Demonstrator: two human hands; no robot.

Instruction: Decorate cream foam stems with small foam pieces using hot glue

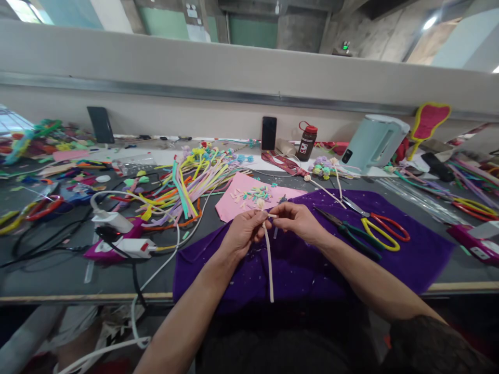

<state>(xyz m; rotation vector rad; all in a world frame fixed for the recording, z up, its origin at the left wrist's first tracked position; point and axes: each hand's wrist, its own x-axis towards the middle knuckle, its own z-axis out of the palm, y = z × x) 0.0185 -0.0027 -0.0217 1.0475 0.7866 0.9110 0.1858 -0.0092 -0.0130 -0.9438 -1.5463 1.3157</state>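
Head view, long cream fuzzy pipe-cleaner stem point(268, 259) pinched near its top between left hand point(242, 234) and right hand point(297, 221), hands close together above purple cloth point(409, 249), stem hanging toward the table edge, yellow-handled scissors point(380, 228) right of the right hand

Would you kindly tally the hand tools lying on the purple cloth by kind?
Scissors: 1, red and yellow handles
Pliers: 1, green handles
Total: 2, both on the purple cloth, beside the right hand.
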